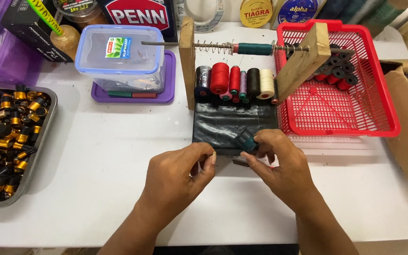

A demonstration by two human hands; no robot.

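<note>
Tray (48, 123) of black-and-gold parts sits far left of the dark mat (234, 123); just before the mat, left hand (178, 177) pinches shut, contents impossible to tell; right hand (279, 167) grips a small teal spool (248, 140) at the mat's front edge; red basket (374, 118) right of it on the worktop (109, 156).

Left hand (178, 177), right hand (277, 165) pinched, close together
</note>
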